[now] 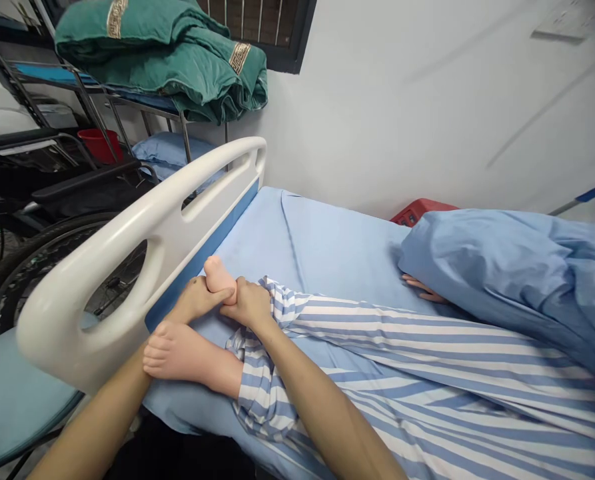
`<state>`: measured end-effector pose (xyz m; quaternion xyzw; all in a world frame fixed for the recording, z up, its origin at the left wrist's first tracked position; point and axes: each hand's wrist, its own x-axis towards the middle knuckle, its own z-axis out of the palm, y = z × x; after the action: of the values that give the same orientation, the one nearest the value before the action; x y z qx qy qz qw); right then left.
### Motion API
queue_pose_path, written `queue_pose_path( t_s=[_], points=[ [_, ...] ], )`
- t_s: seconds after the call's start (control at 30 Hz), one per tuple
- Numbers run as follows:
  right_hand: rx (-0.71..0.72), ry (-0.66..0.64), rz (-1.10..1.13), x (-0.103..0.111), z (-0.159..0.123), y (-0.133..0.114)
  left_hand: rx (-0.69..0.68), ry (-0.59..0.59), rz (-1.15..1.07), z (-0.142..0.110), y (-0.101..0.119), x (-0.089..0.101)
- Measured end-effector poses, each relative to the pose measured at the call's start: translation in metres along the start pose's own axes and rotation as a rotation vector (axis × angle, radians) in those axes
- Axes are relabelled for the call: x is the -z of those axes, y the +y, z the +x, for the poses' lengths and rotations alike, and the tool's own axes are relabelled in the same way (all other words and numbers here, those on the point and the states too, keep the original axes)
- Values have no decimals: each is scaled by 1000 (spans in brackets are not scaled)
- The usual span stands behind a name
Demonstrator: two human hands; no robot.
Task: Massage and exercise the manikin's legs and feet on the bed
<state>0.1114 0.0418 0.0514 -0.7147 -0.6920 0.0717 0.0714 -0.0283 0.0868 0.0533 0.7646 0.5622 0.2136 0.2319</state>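
Note:
A manikin with smooth, plastic-looking feet lies on the bed in blue-and-white striped trousers [377, 320]. Its far foot [220, 275] is gripped between both of my hands. My left hand [200, 298] wraps the foot from the footboard side, thumb across it. On the ankle side, my right hand [251, 303] closes around the same foot, close to the trouser cuff. The near foot [180, 352] rests on its side across my left forearm, toes toward the footboard, with nothing holding it. My palms and some fingertips are hidden.
A white footboard [107, 220] with cut-out handles borders the bed's left end. Blue bedding [507, 267] covers the manikin's upper part, with a manikin hand [424, 288] showing beneath. Beyond the footboard stand a wheelchair [52, 193] and a rack holding green quilts [177, 60].

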Motion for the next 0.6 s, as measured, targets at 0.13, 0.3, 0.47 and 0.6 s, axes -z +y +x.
queue_pose_path(
  t_s=[0.13, 0.3, 0.47, 0.6],
  points=[
    [-15, -3, -8, 2, -1, -2, 60, -106, 113, 4, 6, 9],
    [-46, 45, 1, -1, 2, -3, 28, 16, -273, 5, 8, -10],
    [-28, 90, 17, -7, 4, -1, 39, 192, -538, 4, 6, -34],
    [-31, 101, 11, -10, 5, 0, 29, 160, -513, 5, 3, -32]
  ],
)
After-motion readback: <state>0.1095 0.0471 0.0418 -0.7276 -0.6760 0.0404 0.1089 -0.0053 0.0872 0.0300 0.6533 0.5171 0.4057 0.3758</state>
